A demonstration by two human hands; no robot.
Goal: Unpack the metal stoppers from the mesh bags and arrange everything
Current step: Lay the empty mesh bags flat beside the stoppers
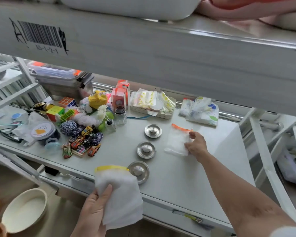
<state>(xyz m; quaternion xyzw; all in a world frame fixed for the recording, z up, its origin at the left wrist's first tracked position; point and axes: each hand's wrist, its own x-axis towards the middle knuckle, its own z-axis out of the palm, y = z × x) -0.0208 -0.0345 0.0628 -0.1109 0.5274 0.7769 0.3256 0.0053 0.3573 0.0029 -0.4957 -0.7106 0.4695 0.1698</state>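
Three round metal stoppers lie in a slanted row on the white shelf [169, 177]: a far stopper [153, 131], a middle stopper [146, 150] and a near stopper [139, 171]. My left hand [94, 211] holds a white mesh bag with a yellow zip [120, 194] above the shelf's front edge; the bag partly covers the near stopper. My right hand [196, 145] pinches the right edge of a second white mesh bag with an orange zip [177, 141], which lies flat on the shelf right of the stoppers.
Toy cars [83, 142], puzzle cubes [67, 102], yarn, jars and a lidded tub [43, 131] crowd the shelf's left. A tray of packets [152, 112] and printed bags [202, 110] sit at the back. An upper shelf beam [143, 52] hangs overhead. A white bowl [24, 211] sits lower left.
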